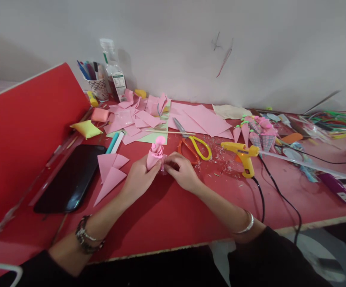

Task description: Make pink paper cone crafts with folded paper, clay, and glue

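Observation:
Near the middle of the red table, my left hand (139, 181) is closed around a pink paper cone (152, 159) with curled pink pieces at its top. My right hand (180, 169) is beside it, thumb and fingers pinched together at a small clear, shiny piece (163, 166) next to the cone. What exactly the right fingertips grip is too small to make out. Scissors (201, 147) with orange and yellow handles lie just beyond the hands. A yellow glue gun (243, 153) rests to their right. Cut pink paper pieces (110, 177) lie left of my left hand.
A black phone (71, 179) lies at the left by a red board (32, 131). Pink paper scraps (131, 119), a pen cup (98, 88) and a bottle (116, 79) stand behind. Small finished cones (262, 133), black cables and a purple box (338, 188) are on the right.

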Tool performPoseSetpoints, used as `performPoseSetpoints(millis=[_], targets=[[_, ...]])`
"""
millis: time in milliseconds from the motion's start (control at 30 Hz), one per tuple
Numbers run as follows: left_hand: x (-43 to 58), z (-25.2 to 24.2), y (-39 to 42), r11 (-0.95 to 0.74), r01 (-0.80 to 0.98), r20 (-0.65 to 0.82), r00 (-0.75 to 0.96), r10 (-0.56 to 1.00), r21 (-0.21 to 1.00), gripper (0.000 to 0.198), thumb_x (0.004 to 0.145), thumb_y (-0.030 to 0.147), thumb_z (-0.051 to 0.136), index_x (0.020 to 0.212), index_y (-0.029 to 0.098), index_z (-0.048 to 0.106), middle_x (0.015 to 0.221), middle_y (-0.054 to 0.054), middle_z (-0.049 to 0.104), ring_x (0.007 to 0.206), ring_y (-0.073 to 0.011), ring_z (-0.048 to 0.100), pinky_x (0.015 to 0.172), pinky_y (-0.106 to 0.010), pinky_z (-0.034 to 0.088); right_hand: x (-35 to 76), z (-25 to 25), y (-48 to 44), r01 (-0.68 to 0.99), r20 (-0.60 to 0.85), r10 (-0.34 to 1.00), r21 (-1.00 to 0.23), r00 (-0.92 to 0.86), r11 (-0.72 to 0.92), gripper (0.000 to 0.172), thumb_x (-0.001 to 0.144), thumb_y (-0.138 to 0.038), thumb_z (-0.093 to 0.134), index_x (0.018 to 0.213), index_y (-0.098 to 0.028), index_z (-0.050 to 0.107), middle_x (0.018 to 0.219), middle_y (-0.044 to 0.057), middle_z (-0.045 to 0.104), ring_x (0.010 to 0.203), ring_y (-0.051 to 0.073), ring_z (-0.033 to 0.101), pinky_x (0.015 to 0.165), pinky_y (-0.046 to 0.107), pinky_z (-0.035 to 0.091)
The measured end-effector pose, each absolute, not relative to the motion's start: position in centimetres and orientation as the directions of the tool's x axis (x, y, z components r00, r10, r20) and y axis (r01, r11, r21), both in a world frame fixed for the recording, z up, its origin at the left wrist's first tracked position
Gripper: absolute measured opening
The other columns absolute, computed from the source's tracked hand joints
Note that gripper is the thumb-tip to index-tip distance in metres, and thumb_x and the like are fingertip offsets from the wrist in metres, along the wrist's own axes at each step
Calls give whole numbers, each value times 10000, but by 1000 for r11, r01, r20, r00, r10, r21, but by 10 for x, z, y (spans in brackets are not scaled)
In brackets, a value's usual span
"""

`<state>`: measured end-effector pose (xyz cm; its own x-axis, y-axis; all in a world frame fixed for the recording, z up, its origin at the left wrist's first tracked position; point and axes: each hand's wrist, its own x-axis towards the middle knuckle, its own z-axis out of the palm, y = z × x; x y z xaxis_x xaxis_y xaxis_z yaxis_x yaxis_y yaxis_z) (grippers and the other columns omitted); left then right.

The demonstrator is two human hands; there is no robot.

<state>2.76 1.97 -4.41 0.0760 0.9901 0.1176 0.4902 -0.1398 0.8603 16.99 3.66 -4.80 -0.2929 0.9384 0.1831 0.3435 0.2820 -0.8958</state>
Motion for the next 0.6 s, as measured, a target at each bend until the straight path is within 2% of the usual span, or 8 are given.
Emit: performPoseSetpoints(millis=[100,167,233,400,600], targets=[[27,-43,20,-120,530,102,63,993,840,236,756,332,428,629,161,529,554,15,561,539,-138,523,482,-215,379,172,-48,40,107,89,981,-988,-172,109,35,689,-180,523,655,-181,531,627,-38,469,577,79,439,586,227,368],[27,-43,20,-124,534,103,69,992,836,221,748,314,435,620,161,530,560,15,562,548,-138,525,500,-221,383,175,-48,42,-86,1,997,-996,-75,-6,88,693,-267,521,659,-189,499,595,-54,443,530,66,407,548,213,355],[28,-43,20,-132,509,102,86,991,850,200,747,288,434,640,163,548,591,13,578,566,-135,533,521,-222,391,177,-47,44,-183,-40,999,-982,-33,-45,145,676,-329,530,662,-193,481,586,-59,430,505,58,388,511,201,341],[30,-43,19,-129,465,115,59,992,876,197,743,263,430,593,167,514,537,28,526,511,-115,485,474,-210,365,176,-45,41,-206,-3,999,-979,-39,-11,209,626,-374,581,618,-190,484,559,-61,437,491,50,389,490,189,345],[31,-37,16,-150,404,148,36,988,902,243,728,268,416,504,176,393,456,56,371,429,-80,355,419,-197,293,173,-41,37,-201,13,999,-980,-48,3,158,607,-298,619,631,-187,510,552,-53,526,480,49,448,481,182,390]])
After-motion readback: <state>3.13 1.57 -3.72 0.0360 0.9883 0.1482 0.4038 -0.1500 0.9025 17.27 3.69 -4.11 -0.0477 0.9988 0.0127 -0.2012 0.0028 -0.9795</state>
